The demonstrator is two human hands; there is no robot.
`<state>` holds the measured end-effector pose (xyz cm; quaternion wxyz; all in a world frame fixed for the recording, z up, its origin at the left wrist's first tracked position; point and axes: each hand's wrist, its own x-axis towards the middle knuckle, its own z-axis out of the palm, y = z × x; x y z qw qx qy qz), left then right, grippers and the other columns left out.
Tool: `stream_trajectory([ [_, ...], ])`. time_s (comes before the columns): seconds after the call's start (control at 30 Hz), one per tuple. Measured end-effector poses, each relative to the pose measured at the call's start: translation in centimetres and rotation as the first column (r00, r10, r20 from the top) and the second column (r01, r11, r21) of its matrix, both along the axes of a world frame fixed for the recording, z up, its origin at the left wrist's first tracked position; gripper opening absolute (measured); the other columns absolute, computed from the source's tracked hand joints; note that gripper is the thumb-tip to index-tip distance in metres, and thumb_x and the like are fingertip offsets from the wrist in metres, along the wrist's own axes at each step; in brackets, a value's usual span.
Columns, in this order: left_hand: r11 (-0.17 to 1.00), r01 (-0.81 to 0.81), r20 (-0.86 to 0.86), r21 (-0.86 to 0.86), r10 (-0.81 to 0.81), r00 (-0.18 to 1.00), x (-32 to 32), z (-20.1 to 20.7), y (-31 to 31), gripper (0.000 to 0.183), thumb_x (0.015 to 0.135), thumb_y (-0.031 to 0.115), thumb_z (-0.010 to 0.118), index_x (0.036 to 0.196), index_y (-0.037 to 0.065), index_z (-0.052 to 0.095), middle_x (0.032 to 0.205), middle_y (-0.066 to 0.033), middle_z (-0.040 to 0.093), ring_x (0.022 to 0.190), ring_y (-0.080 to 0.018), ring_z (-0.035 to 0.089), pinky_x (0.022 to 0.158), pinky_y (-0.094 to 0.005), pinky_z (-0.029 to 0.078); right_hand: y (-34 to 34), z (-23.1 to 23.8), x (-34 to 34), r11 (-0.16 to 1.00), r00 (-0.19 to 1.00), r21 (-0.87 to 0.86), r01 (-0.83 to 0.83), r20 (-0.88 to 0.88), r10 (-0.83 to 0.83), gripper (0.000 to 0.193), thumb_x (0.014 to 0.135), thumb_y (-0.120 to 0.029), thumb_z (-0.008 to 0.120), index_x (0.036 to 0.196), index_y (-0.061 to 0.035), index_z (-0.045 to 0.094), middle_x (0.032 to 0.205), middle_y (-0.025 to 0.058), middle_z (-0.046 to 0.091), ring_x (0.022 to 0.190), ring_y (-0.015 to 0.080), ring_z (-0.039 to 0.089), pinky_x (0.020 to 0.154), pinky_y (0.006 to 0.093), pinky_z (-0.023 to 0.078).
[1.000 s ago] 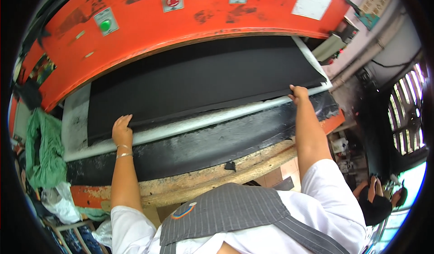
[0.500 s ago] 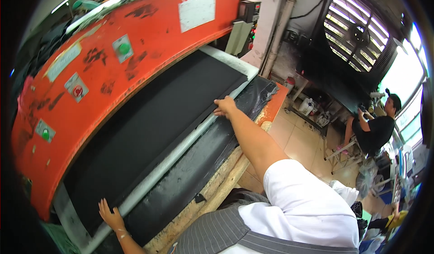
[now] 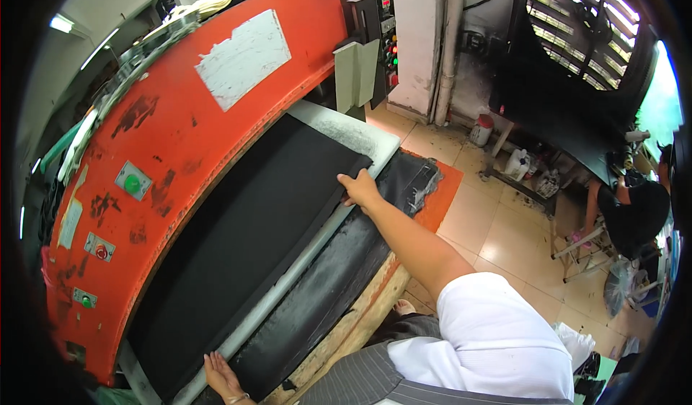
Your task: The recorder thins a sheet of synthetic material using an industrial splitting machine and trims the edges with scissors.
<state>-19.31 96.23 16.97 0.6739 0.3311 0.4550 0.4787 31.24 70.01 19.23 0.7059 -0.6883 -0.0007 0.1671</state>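
Since the frame of a second ago, the view has swung to the person's right, and the right grip [image 3: 359,188] has slid along the near edge of the black sheet [image 3: 241,225], closer to its near right corner. There the thumb and forefinger reach over the edge while the other fingers curl at it; whether they pinch the sheet, I cannot tell. The left grip [image 3: 222,375] is spread, its fingers straight and resting at the same edge near the left end. The sheet lies flat on a pale board [image 3: 360,132], whose rim shows along the near side and at the right end. Below that rim runs a ledge with a black covering [image 3: 324,257], then a worn wooden edge [image 3: 349,323] beside the person's grey striped apron [image 3: 353,376]. On the far side, the sheet runs up under a scuffed orange machine [image 3: 180,134], which bears a torn white paper [image 3: 245,57], two green buttons and a red one [image 3: 101,251]. A dark control box [image 3: 388,44] with small lights stands past its right end. Farther right, across the tiled floor [image 3: 468,217], a co-worker in black [image 3: 634,214] sits by a dark table [image 3: 562,116], near a slatted window.
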Motion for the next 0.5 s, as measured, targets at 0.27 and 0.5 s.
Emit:
stream_trajectory([
  [0.27,0.931,-0.353,-0.272,-0.093,0.317,0.909,4.1,-1.7,3.1,0.031,0.088,0.013,0.057,0.105,-0.012,0.051,0.091,-0.0151,0.059,0.077,-0.0201,0.063,0.07,-0.0263,0.058,-2.6,-1.0,6.2,0.975,0.983,-0.13,-0.181,0.013,0.184,0.057,0.083,-0.014,0.059,0.126,0.0126,0.036,0.078,0.0196,0.061,0.045,0.0213,0.058,0.04,0.031,0.046],
  [0.5,0.91,-0.405,-0.442,-0.085,0.33,0.834,6.2,-0.6,2.7,0.022,0.087,0.016,0.059,0.096,-0.004,0.056,0.084,-0.0079,0.058,0.072,-0.0157,0.06,0.064,-0.0262,0.057,-3.1,0.3,6.7,0.975,0.978,-0.098,-0.199,-0.087,0.19,0.056,0.085,-0.014,0.056,0.129,0.0112,0.034,0.085,0.0221,0.062,0.051,0.0231,0.063,0.042,0.0301,0.047],
])
